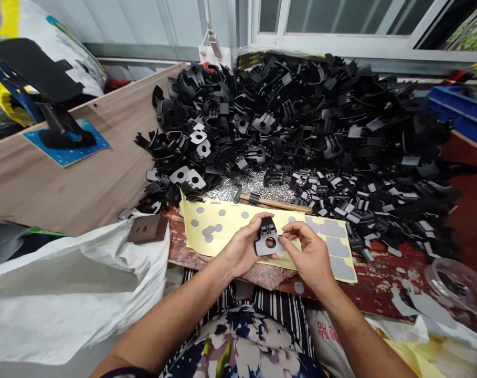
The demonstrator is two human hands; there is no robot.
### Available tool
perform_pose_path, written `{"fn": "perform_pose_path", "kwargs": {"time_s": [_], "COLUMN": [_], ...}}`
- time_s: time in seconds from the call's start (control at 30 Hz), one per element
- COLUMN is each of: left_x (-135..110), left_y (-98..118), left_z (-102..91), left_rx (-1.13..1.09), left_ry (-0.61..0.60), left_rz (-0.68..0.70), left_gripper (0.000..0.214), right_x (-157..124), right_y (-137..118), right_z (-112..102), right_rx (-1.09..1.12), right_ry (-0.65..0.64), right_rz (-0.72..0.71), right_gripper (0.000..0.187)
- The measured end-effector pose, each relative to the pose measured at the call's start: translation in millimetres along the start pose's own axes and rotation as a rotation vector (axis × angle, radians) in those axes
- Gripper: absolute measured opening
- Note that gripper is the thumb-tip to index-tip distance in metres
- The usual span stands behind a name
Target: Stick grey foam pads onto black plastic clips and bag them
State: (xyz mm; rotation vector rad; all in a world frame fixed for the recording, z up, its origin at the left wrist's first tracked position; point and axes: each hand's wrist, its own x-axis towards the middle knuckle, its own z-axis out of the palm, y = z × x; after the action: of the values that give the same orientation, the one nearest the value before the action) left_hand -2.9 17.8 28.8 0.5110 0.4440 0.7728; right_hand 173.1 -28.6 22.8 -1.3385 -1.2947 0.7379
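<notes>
My left hand (241, 245) is closed around a black plastic bracket (263, 248) above the front of the bench. A flat grey pad with a round hole covers the bracket's face, and its hinge-like knuckles point away from me. At the bracket's right edge, the thumb and forefinger of my right hand (312, 257) are pinched together; whatever lies between them is too small to make out. Beneath both hands lies a yellow backing sheet (232, 223). Loose grey discs (209, 230) lie on its left part, and larger grey adhesive pads (332, 229) are stuck on its right.
A big heap of black plastic parts (285, 110) fills the back. Before it lie a hammer (281, 202), shiny metal pins (238, 190) and small black pieces (352, 210). A brown block (147, 229) rests on a white sack (104, 283) at left. A clear tub (458, 286) stands right.
</notes>
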Motion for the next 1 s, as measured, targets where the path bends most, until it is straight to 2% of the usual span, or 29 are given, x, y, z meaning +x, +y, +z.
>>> {"fn": "perform_pose_path", "kwargs": {"time_s": [0.33,0.5,0.57,0.67,0.77,0.83,0.87,0.93,1.0], "left_x": [-3.4,-6.5,-5.1,-1.3,0.3,-1.9,-4.3,-11.4,-19.7], "left_y": [0.7,-4.8,-12.8,-27.6,-37.9,-39.4,-38.6,-35.6,-31.6], "left_z": [3.9,6.0,4.7,-0.3,-5.8,-7.3,-7.3,-7.3,-8.8], "left_rx": [0.033,0.153,0.270,0.400,0.377,0.339,0.330,0.312,0.275], "left_ry": [0.013,0.020,0.108,0.277,0.335,0.329,0.315,0.248,0.126], "left_rz": [-0.019,0.014,0.123,0.295,0.279,0.253,0.249,0.213,0.105], "left_gripper": [0.043,0.060,0.061,0.047,0.047,0.052,0.054,0.057,0.064], "right_x": [-0.6,-6.6,-12.0,-20.4,-23.5,-20.8,-18.6,-13.6,-10.3], "right_y": [-1.2,-6.9,-4.8,-1.6,-5.1,-8.8,-9.6,-6.9,1.5], "right_z": [0.9,4.1,8.1,14.1,14.7,11.5,9.2,4.1,-1.2], "right_rx": [-0.032,-0.210,-0.321,-0.483,-0.725,-0.825,-0.808,-0.604,-0.286], "right_ry": [-0.009,-0.026,-0.014,-0.016,0.045,0.124,0.131,0.025,-0.143], "right_rz": [0.001,-0.123,-0.209,-0.380,-0.495,-0.448,-0.390,-0.232,-0.050], "right_gripper": [0.012,0.012,0.022,0.036,0.038,0.046,0.053,0.054,0.042]}}
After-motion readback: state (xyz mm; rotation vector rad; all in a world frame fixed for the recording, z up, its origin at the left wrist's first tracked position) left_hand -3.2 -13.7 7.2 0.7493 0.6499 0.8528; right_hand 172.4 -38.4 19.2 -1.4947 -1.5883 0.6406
